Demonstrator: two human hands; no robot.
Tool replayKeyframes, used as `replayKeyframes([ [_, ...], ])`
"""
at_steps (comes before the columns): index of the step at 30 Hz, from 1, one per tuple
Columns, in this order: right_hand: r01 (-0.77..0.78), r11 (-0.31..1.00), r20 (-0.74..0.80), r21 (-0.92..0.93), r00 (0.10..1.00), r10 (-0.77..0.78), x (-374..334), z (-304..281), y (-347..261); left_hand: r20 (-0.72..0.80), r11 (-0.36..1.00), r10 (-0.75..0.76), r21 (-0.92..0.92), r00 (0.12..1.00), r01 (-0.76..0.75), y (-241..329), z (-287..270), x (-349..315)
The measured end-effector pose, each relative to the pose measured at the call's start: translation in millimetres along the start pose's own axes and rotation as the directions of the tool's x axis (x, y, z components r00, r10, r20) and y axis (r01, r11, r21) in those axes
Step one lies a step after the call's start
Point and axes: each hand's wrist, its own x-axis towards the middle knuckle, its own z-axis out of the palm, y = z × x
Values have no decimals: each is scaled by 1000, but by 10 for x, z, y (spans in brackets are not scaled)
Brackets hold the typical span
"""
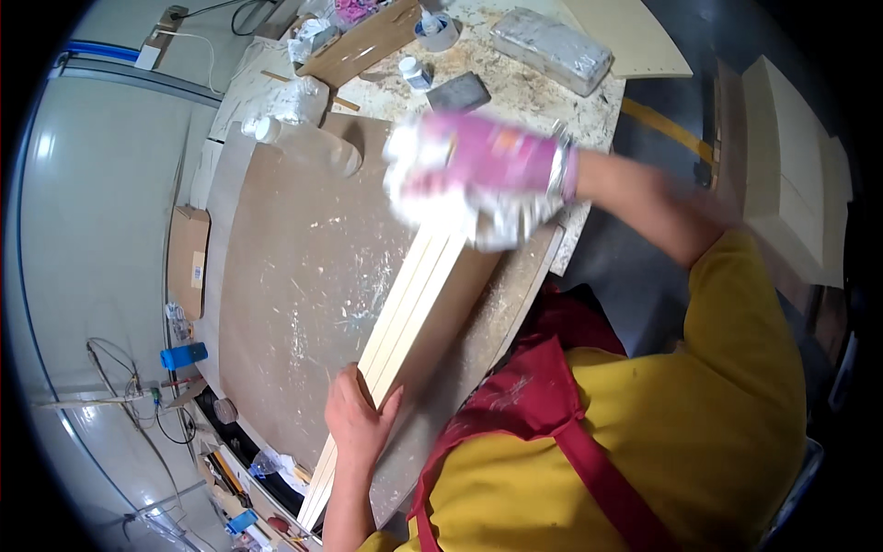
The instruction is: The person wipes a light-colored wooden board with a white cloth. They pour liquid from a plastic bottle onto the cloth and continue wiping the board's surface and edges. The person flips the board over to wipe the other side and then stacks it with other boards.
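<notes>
A bundle of long pale wooden strips (402, 308), side by side with narrow lines between them, runs slantwise across the brown work board. My bare left hand (359, 419) grips its near part, thumb on the right side and fingers over the left. Over the far end is my right hand (487, 161), in a pink and white glove and smeared by motion. A crumpled white cloth (515, 221) bunches under that glove, its fingers curled around it. Cloth and glove hide the strips' far end.
The brown board (285, 248) lies on a stained white table (589, 133). A clear plastic bottle (313, 147) lies on its side at the left. Farther back are a dark grey block (458, 92), a small white bottle (414, 72), a tape roll (436, 35) and a wrapped grey slab (552, 51).
</notes>
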Motion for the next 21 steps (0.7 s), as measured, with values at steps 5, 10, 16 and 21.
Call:
replayKeyframes([
  [5,232,855,-18,-464,963,-270,-11,437,119,-6,1000,-24,-5,1000,24,20,-1,-14],
  [10,23,901,-339,-434,922,-187,-26,39,926,0,1000,9,0,1000,-9,-20,-53,27],
  [16,118,906,162,408,967,-198,-174,189,424,-18,1000,-7,2,1000,7,-24,33,4],
  [21,62,997,-73,-50,995,-66,-152,230,369,-20,1000,18,23,1000,-17,-66,23,31],
])
